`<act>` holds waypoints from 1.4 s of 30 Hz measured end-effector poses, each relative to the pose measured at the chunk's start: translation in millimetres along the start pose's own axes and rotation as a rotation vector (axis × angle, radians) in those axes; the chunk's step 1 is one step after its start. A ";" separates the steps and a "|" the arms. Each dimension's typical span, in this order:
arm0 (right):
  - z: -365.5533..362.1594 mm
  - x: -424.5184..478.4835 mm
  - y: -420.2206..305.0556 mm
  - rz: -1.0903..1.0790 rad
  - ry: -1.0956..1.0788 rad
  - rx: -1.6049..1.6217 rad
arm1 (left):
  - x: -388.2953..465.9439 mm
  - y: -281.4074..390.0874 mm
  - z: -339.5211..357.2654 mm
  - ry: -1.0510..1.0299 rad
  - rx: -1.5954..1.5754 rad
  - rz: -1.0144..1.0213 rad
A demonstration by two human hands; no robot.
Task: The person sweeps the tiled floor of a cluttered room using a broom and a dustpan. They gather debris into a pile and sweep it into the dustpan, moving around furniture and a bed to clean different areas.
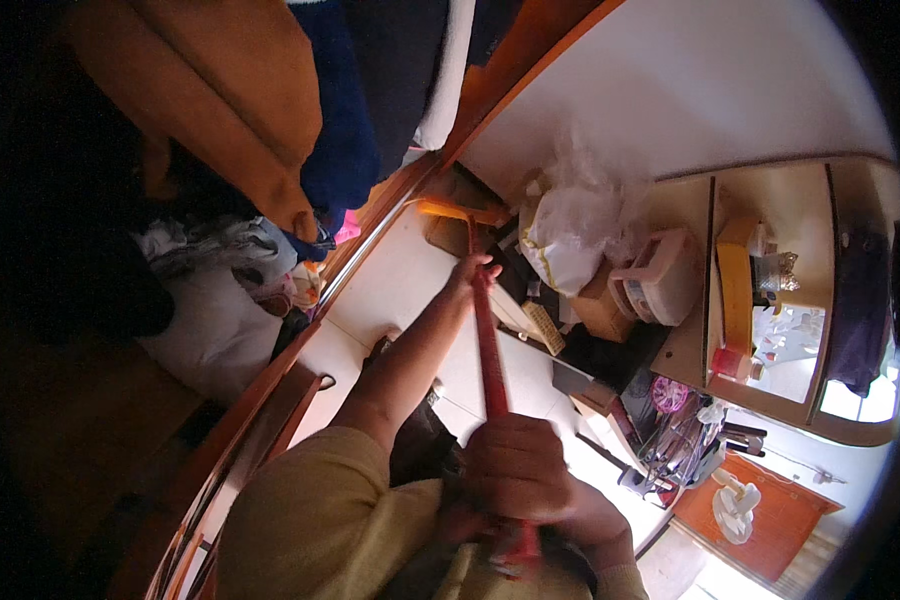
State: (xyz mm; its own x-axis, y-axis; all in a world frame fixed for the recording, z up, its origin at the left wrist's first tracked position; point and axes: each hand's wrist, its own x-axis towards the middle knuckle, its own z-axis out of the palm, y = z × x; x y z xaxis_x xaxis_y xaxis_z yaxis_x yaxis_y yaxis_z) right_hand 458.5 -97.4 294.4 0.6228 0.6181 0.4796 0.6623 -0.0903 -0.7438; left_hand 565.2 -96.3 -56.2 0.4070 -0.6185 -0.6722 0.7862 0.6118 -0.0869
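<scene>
Both of my hands hold a long red handle that runs away from my body. My right hand is wrapped in a fist around its near end, close to my chest. Farther along, my left hand grips the handle with some fingers loosely spread. At the far end, an orange crossbar head sits low by the floor; whether it is a squeegee or a broom I cannot tell. Beside the head lies a brown surface in a dim corner, partly hidden. Pale floor tiles show beneath my left arm.
On the left, an open wardrobe holds hanging clothes and piled garments behind a floor track. On the right stand a plastic bag, a cardboard box, a pale plastic container and a shelf unit.
</scene>
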 end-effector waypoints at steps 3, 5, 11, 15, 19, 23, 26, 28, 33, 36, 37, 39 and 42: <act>60.8 10.1 17.6 -0.123 0.118 0.020 | 10.6 56.9 -59.2 -0.623 0.146 -0.263; 76.5 17.0 27.3 -0.082 0.077 -0.148 | -16.1 59.1 -21.4 -0.294 0.296 -0.232; 130.2 68.6 82.1 -0.095 -0.052 -0.207 | -36.7 125.7 -27.7 -0.348 0.732 -0.121; 168.8 89.9 126.7 -0.066 -0.026 -0.138 | -11.8 157.4 -66.3 -0.220 0.565 -0.208; 175.1 87.5 129.3 -0.024 -0.188 -0.108 | 1.1 159.2 -82.8 -0.266 0.365 -0.278; 152.3 68.1 113.1 -0.018 -0.229 -0.073 | 1.0 127.8 -81.6 -0.170 0.275 -0.169; 141.9 64.3 112.9 -0.004 -0.296 -0.094 | 3.2 125.8 -77.0 -0.213 0.329 -0.147; 160.7 73.7 119.9 -0.017 -0.353 -0.084 | 1.7 141.4 -100.5 -0.252 0.417 -0.123; 153.3 121.8 109.9 -0.020 -0.640 -0.006 | -0.3 148.2 -122.1 -0.507 -0.095 -0.505; 183.3 102.9 108.2 -0.014 -0.724 0.078 | -12.6 139.8 -139.6 -0.484 -0.069 -0.463; 188.2 97.9 106.0 -0.042 -0.785 0.093 | -12.2 129.3 -147.6 -0.462 -0.141 -0.444; 186.5 92.4 104.6 -0.066 -0.804 0.146 | -12.6 104.2 -158.2 -0.470 -0.254 -0.454; 177.5 87.8 91.0 -0.062 -0.802 0.206 | -19.3 92.9 -169.2 -0.548 -0.368 -0.435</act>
State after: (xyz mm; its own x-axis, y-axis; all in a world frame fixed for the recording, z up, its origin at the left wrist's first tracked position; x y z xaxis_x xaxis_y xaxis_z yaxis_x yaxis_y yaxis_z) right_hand 499.5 87.3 186.2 0.0503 0.9934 0.1032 0.5474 0.0590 -0.8348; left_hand 551.7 55.9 -175.7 0.3445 -0.9360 -0.0721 0.7622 0.3237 -0.5606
